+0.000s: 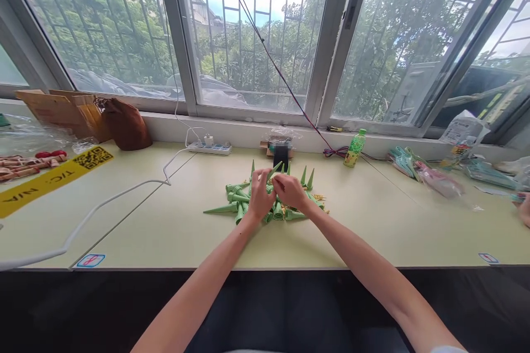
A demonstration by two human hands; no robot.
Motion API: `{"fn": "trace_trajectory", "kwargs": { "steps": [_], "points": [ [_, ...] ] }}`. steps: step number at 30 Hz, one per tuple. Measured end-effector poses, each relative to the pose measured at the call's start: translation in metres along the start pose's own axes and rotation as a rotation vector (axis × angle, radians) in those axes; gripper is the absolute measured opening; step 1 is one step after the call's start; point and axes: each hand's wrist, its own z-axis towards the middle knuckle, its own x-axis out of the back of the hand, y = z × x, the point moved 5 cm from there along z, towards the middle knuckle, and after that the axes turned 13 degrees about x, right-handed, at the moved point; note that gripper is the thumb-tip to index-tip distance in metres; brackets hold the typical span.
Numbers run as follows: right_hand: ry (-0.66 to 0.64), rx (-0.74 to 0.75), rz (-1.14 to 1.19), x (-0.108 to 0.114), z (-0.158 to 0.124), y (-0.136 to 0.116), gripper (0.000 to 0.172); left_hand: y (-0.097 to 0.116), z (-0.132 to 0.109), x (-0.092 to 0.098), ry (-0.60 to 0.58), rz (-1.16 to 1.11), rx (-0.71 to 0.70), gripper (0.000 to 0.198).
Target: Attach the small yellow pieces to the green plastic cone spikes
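Note:
Several green cone-shaped spikes (pixel 232 198) lie in a heap on the pale table (pixel 174 226) in front of me, some pointing up. My left hand (pixel 259 196) is over the heap with its fingers pinched on one green cone (pixel 274 171), whose tip points up and to the right. My right hand (pixel 291 192) sits just beside it, fingers curled and closed at the same cone's base. Small yellowish bits (pixel 319 198) lie at the heap's right edge.
A white power strip (pixel 209 148) and its cable (pixel 103 204) run across the left. A brown pouch (pixel 126 124) and cardboard stand at the back left, a green bottle (pixel 355 149) and plastic bags (pixel 430 176) at the right. Another person's hand (pixel 524 208) shows at the far right.

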Motion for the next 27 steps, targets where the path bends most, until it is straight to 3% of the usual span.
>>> {"fn": "trace_trajectory", "kwargs": {
  "steps": [7,13,27],
  "points": [
    [0.059,0.024,-0.042,-0.004,-0.008,0.006,0.030,0.001,-0.004,-0.002,-0.048,0.070,-0.009,0.049],
    [0.012,0.042,-0.054,0.008,-0.017,0.005,0.029,0.008,-0.006,-0.003,-0.024,0.167,-0.032,0.044],
    [0.050,-0.108,0.066,0.009,-0.023,0.009,0.035,0.003,-0.004,-0.007,-0.073,0.074,-0.021,0.041]
  ]
}}
